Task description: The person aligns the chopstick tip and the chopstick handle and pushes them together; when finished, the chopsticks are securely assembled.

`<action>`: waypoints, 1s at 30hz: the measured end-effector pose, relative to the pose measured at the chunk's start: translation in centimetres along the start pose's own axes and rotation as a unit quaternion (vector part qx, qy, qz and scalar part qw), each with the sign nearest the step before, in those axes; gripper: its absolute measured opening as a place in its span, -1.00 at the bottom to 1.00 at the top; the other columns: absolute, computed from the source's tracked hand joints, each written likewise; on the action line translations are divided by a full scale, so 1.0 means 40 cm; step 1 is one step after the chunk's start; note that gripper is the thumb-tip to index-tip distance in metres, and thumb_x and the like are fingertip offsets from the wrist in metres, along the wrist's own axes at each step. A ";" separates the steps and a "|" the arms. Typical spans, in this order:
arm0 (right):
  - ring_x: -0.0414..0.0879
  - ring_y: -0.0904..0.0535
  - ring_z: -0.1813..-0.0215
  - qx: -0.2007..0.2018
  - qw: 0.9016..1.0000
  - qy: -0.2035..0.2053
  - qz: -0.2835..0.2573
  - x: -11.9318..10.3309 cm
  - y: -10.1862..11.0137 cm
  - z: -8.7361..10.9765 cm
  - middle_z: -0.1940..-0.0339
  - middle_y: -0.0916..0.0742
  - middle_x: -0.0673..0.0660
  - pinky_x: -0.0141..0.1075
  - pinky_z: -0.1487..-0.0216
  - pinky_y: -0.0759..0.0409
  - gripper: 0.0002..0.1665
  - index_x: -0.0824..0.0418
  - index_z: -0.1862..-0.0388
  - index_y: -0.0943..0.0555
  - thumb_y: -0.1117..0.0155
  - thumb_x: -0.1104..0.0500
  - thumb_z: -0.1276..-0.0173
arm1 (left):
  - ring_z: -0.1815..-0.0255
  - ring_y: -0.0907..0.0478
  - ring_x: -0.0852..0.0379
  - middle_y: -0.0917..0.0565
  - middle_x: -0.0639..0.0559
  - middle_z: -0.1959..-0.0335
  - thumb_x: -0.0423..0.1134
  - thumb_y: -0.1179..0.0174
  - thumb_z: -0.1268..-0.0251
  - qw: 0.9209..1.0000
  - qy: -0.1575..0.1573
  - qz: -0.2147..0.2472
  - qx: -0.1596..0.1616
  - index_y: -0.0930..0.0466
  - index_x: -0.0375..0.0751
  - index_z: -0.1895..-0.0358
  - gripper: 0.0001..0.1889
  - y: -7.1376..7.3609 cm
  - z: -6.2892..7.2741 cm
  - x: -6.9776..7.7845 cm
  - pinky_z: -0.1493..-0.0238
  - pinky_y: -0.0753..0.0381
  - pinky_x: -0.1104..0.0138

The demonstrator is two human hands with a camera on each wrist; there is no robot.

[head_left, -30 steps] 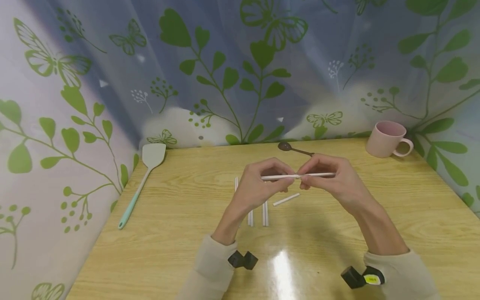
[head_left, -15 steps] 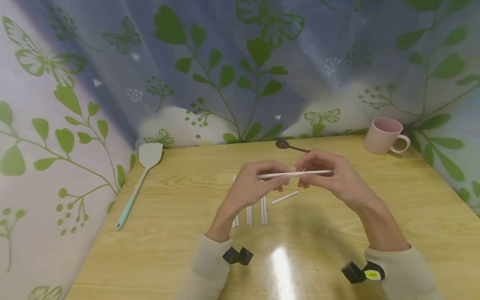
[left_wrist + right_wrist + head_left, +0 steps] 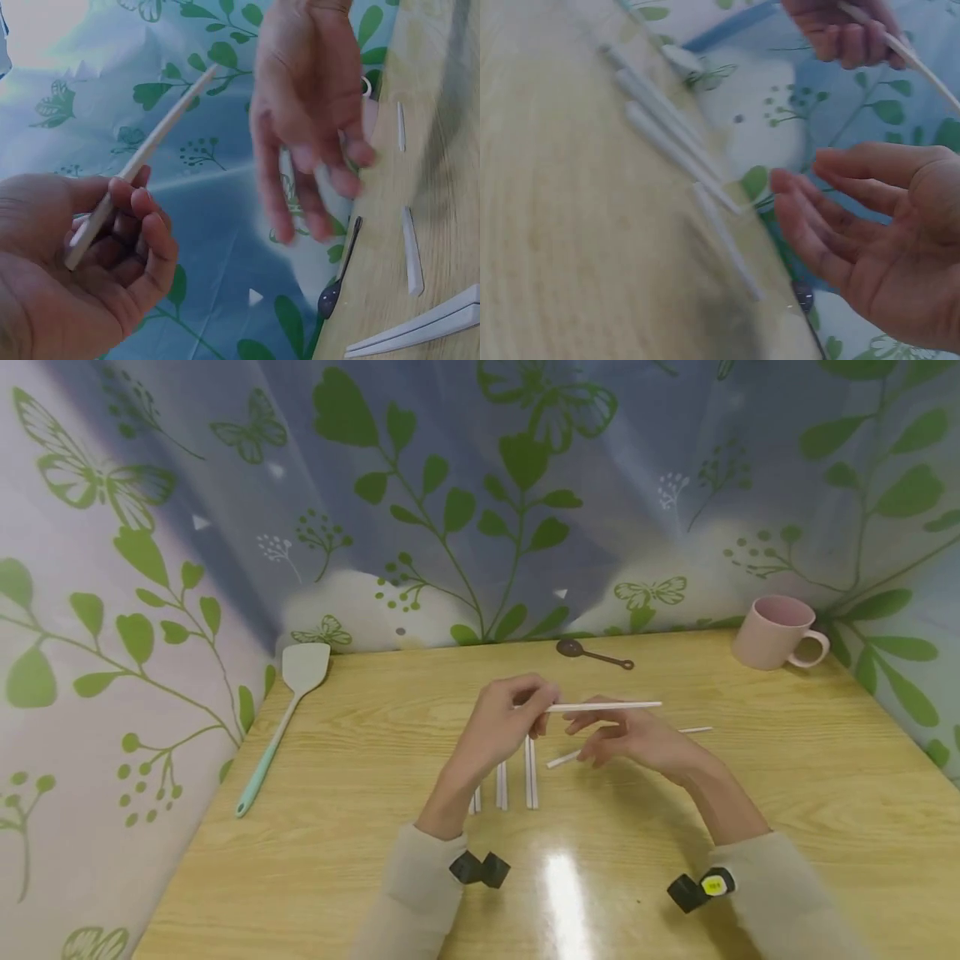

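Note:
In the head view my left hand (image 3: 498, 718) pinches a slim white chopstick (image 3: 607, 706) by its left part; the rest points right, above the table. The left wrist view shows the same chopstick (image 3: 169, 127) slanting up from thumb and fingers, a small pale edge beside its thick end. My right hand (image 3: 637, 739) holds nothing; its fingers are spread loosely, just below the chopstick in the head view. Beneath it lie two short stretches of white stick (image 3: 562, 760), in line, with bare wood between them in the left wrist view.
Pairs of white chopsticks (image 3: 531, 777) lie side by side left of centre, partly behind my left hand. At the back are a dark brown spoon (image 3: 600, 656) and a pink mug (image 3: 768, 639). A spatula (image 3: 288, 718) lies left. Patterned fabric (image 3: 420, 560) backs the table.
My right hand has let go of the chopstick, leaving it in my left hand, and has lowered slightly. Its fingers have loosened. The spoon's handle now shows fully.

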State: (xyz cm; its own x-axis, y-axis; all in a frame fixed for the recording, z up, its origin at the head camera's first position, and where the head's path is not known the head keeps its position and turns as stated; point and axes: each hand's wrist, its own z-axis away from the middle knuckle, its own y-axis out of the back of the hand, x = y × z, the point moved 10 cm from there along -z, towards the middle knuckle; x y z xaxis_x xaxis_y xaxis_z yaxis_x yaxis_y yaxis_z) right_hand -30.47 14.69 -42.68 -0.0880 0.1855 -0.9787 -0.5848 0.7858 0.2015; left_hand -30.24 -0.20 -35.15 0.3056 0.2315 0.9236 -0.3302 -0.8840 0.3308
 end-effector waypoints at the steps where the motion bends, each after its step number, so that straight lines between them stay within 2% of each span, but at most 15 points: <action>1: 0.31 -0.70 -0.05 -0.012 1.000 -0.012 0.011 0.017 -0.014 -0.006 -0.38 -0.50 0.46 0.07 -0.02 -0.73 -0.39 0.33 -0.52 -0.36 -0.20 0.34 -0.54 | 0.50 -0.53 0.05 -0.59 -0.03 0.52 -0.11 -0.11 -0.65 1.000 0.006 0.000 -0.002 -0.74 -0.16 0.09 -0.75 -0.004 -0.002 -0.006 0.40 -0.59 0.33; 3: 0.30 -0.70 -0.04 -0.031 0.999 -0.022 0.030 0.039 -0.034 -0.014 -0.40 -0.48 0.49 0.02 0.00 -0.73 -0.37 0.40 -0.51 -0.36 -0.19 0.35 -0.51 | 0.49 -0.49 0.10 -0.57 -0.03 0.49 -0.11 -0.12 -0.65 1.000 0.019 0.003 -0.008 -0.74 -0.16 0.04 -0.75 -0.012 -0.005 -0.016 0.41 -0.57 0.35; 5: 0.28 -0.71 -0.01 -0.038 0.998 -0.023 0.038 0.050 -0.045 -0.019 -0.38 -0.48 0.53 -0.02 0.03 -0.74 -0.39 0.47 -0.46 -0.36 -0.17 0.38 -0.47 | 0.46 -0.51 0.06 -0.58 -0.03 0.46 -0.13 -0.11 -0.65 1.000 0.026 0.009 -0.011 -0.74 -0.18 -0.02 -0.74 -0.017 -0.008 -0.023 0.40 -0.58 0.36; 8: 0.24 -0.71 -0.01 -0.034 0.998 -0.032 0.035 0.062 -0.047 -0.023 -0.35 -0.51 0.54 -0.04 0.00 -0.74 -0.42 0.51 -0.43 -0.38 -0.15 0.37 -0.47 | 0.40 -0.59 -0.04 -0.62 -0.06 0.41 -0.19 -0.09 -0.65 0.999 0.034 0.019 -0.011 -0.73 -0.24 -0.10 -0.73 -0.020 -0.010 -0.033 0.34 -0.66 0.31; 11: 0.22 -0.71 -0.03 -0.034 0.998 -0.042 0.032 0.070 -0.047 -0.022 -0.32 -0.54 0.52 -0.04 -0.05 -0.74 -0.47 0.52 -0.40 -0.41 -0.10 0.36 -0.51 | 0.36 -0.70 -0.04 -0.68 -0.13 0.34 -0.29 -0.08 -0.64 0.998 0.053 0.032 -0.015 -0.72 -0.28 -0.11 -0.75 -0.031 -0.012 -0.051 0.22 -0.73 0.27; 15: 0.21 -0.71 -0.02 -0.040 0.997 -0.050 0.041 0.075 -0.048 -0.020 -0.23 -0.60 0.50 -0.06 -0.04 -0.75 -0.54 0.51 -0.36 -0.44 -0.06 0.35 -0.56 | 0.32 -0.77 0.05 -0.71 -0.22 0.23 -0.36 -0.07 -0.63 0.993 0.092 0.071 -0.035 -0.67 -0.38 -0.08 -0.78 -0.066 -0.017 -0.082 0.04 -0.78 0.18; 18: 0.20 -0.69 -0.02 -0.047 0.997 -0.055 0.039 0.078 -0.051 -0.015 -0.15 -0.63 0.47 -0.11 0.01 -0.75 -0.55 0.49 -0.37 -0.43 -0.04 0.37 -0.57 | 0.31 -0.78 0.03 -0.74 -0.20 0.25 -0.35 -0.09 -0.62 0.988 0.112 0.089 -0.049 -0.62 -0.45 -0.06 -0.79 -0.096 -0.020 -0.101 0.00 -0.78 0.07; 24: 0.10 -0.67 0.07 -0.053 0.995 -0.052 0.067 0.080 -0.049 0.000 0.01 -0.70 0.37 -0.20 0.12 -0.70 -0.65 0.47 -0.26 -0.50 -0.01 0.33 -0.61 | 0.32 -0.79 -0.14 -0.82 -0.11 0.35 -0.25 -0.14 -0.60 0.986 0.160 0.030 -0.043 -0.62 -0.35 -0.06 -0.78 -0.107 -0.006 -0.145 0.19 -0.78 0.17; 26: 0.10 -0.68 0.08 -0.054 0.994 -0.053 0.081 0.081 -0.040 0.015 0.02 -0.71 0.36 -0.19 0.12 -0.70 -0.65 0.49 -0.24 -0.51 0.02 0.31 -0.64 | 0.40 -0.77 -0.09 -0.82 -0.09 0.38 -0.26 -0.15 -0.59 0.983 0.180 0.001 -0.038 -0.62 -0.32 -0.02 -0.81 -0.104 0.000 -0.162 0.25 -0.77 0.18; 30: 0.12 -0.70 0.02 -0.051 0.992 -0.065 0.091 0.088 -0.018 0.053 -0.01 -0.72 0.36 -0.18 0.10 -0.70 -0.62 0.50 -0.31 -0.49 0.05 0.31 -0.67 | 0.58 -0.68 0.08 -0.80 -0.04 0.47 -0.27 -0.21 -0.54 0.972 0.221 -0.054 -0.052 -0.63 -0.27 0.16 -0.88 -0.117 0.017 -0.199 0.32 -0.77 0.23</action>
State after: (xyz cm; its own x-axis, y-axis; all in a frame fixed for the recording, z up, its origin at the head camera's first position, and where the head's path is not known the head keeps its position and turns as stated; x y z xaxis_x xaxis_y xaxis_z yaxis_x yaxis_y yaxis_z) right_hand -28.66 16.02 -46.20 -0.0987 0.3983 -0.9119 -0.6483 0.6695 0.3626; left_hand -30.51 1.80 -44.17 -0.0623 0.4922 0.8683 -0.4130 -0.8047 0.4265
